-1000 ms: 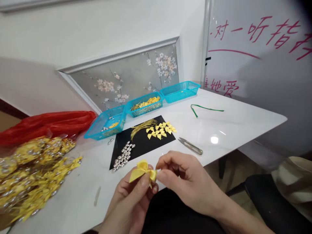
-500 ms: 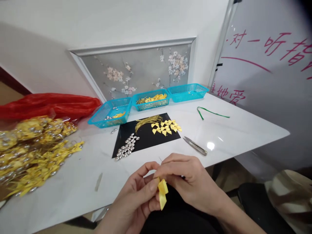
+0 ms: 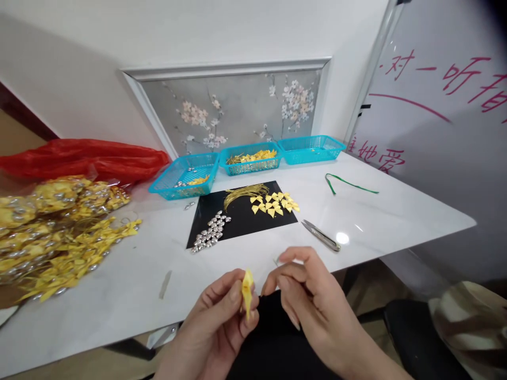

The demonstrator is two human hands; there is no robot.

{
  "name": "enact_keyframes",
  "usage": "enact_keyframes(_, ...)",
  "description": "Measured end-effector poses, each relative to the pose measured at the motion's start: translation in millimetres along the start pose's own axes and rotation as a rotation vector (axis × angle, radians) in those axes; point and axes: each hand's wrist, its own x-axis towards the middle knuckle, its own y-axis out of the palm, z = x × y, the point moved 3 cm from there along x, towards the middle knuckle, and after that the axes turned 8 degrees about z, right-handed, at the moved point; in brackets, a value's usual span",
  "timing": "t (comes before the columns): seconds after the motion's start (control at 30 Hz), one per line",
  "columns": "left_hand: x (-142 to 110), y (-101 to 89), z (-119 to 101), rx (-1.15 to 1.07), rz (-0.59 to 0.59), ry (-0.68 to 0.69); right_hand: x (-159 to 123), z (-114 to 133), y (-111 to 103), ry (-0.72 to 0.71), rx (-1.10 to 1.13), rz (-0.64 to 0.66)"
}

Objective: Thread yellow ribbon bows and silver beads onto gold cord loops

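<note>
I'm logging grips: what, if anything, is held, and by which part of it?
The left hand pinches a yellow bow near its middle; whether the right hand holds anything cannot be told.

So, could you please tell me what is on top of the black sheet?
On the black sheet lie silver beads toward the left, gold cords at the back and yellow pieces on the right. Whatever is directly beneath them is covered.

The yellow ribbon piece (image 3: 247, 291) is held between the thumb and fingers of the left hand (image 3: 222, 322). It is oriented roughly upright and seen nearly edge-on, folded at mid-height and narrowed at the lower end. One side is partly covered.
</note>
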Motion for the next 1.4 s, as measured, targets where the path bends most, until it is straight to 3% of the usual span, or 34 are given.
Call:
enact_keyframes(0.2, 0.3, -6.0, 1.7, -0.32, 0.066, -0.045, 10.8, 25.4, 10.5, -0.356, -0.366, -0.09)
enact_keyframes(0.53, 1.2, 1.9, 1.7, -0.325, -0.097, 0.008, 11.9, 31.7, 20.3, -0.49, -0.705, -0.175)
enact_keyframes(0.83, 0.9, -1.4, 2.2, -0.235, -0.144, 0.021, 12.7, 33.1, 21.8, -0.496, -0.796, -0.139)
enact_keyframes(1.03, -0.6, 0.7, -4.6, 0.038, -0.022, 0.154, 12.0, 33.5, 17.6, -0.475, -0.84, -0.132)
enact_keyframes(1.23, -9.8, -5.4, -11.9, 0.405, 0.035, 0.302, 10.0, 27.9, 7.6, -0.345, -0.705, -0.063)
enact_keyframes(1.4, -17.1, -2.7, -11.6, 0.466, 0.038, 0.318, 5.8, 18.1, 5.6, -0.292, -0.55, -0.033)
